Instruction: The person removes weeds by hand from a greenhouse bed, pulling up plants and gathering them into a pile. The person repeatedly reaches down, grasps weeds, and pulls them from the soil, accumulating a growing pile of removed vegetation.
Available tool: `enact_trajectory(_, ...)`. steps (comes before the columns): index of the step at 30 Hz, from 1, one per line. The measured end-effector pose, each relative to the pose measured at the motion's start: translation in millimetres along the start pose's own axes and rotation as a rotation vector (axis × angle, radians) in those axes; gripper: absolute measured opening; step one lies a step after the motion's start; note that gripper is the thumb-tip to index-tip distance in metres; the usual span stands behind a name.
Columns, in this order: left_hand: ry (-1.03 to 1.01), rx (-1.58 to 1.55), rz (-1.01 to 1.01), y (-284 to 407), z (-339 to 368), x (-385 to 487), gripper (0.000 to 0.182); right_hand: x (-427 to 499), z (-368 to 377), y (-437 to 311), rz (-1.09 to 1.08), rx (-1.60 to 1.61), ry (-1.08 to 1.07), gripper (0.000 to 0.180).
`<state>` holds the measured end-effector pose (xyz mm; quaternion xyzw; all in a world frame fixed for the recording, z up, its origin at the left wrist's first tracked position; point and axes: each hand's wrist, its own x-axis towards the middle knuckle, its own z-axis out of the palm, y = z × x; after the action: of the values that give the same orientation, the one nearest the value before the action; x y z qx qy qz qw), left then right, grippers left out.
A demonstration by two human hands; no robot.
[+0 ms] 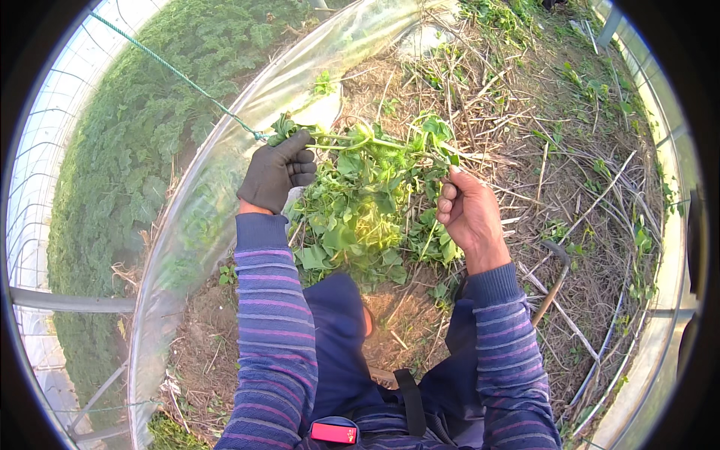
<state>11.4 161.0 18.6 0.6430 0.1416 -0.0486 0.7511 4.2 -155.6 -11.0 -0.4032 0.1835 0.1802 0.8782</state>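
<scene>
My left hand [279,170], in a dark work glove, is closed around one end of a green plant stem [388,144], with a bunch of leaves standing out above the fist. The stem stretches across to my bare right hand [471,208], whose thumb and forefinger pinch leafy growth at its other end. Spiny green burs or buds sit along the stem. Below both hands, a heap of cut leafy greens [343,236] lies on the soil in front of my knees.
A sickle or small hoe with a wooden handle [550,295] lies to the right among dry stalks [585,214]. Clear plastic sheeting [169,270] curves along the left, with leafy crops [124,169] behind it. A green rope [174,70] runs to the sheeting near my left hand.
</scene>
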Motion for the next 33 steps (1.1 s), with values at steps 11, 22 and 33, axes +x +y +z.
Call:
enact_trajectory(11,0.034,0.069,0.029,-16.6,9.2,4.5,0.029,0.9,-3.3,-4.5,0.003,0.037,-0.016,0.018)
enact_trajectory(22,-0.102,0.385,0.049,-65.4,45.7,33.6,0.023,-8.2,5.4,-3.2,-0.007,-0.015,-0.128,0.019)
enact_trajectory(33,-0.481,1.218,0.813,-81.4,48.3,41.0,0.039,-9.8,12.0,1.3,-0.018,-0.001,-0.197,0.019)
